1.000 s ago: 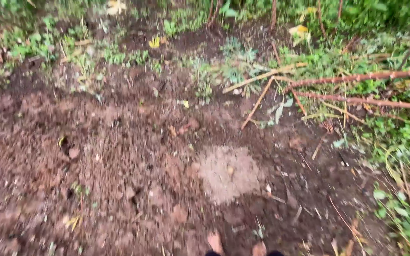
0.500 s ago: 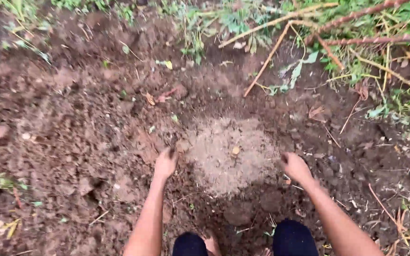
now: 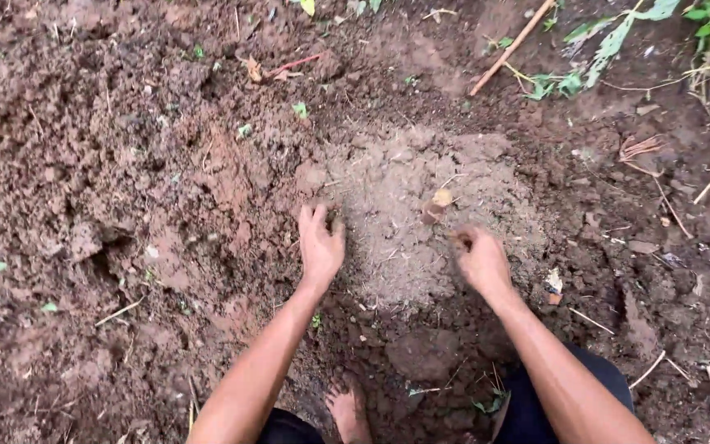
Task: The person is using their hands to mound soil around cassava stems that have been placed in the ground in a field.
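Note:
A pale grey-brown patch of dry, fine soil [image 3: 421, 205] lies in the middle of dark, lumpy earth. My left hand [image 3: 320, 245] rests palm down at the patch's left edge, fingers together and pressed into the dirt. My right hand [image 3: 478, 259] sits on the patch's lower right part with the fingers curled into the soil. A small tan fragment [image 3: 437, 201] lies on the patch between and just beyond my hands. Whether either hand grips any soil cannot be told.
Dark clods and reddish earth [image 3: 125, 189] spread to the left. A thin brown stick [image 3: 511, 45] and green leaves [image 3: 610, 45] lie at the upper right. My bare foot [image 3: 347, 411] and dark shorts [image 3: 552, 403] show at the bottom edge.
The view has tilted down and closer to the pale patch. Both hands came into view and moved inward onto the patch's edges; the right hand's fingers have curled.

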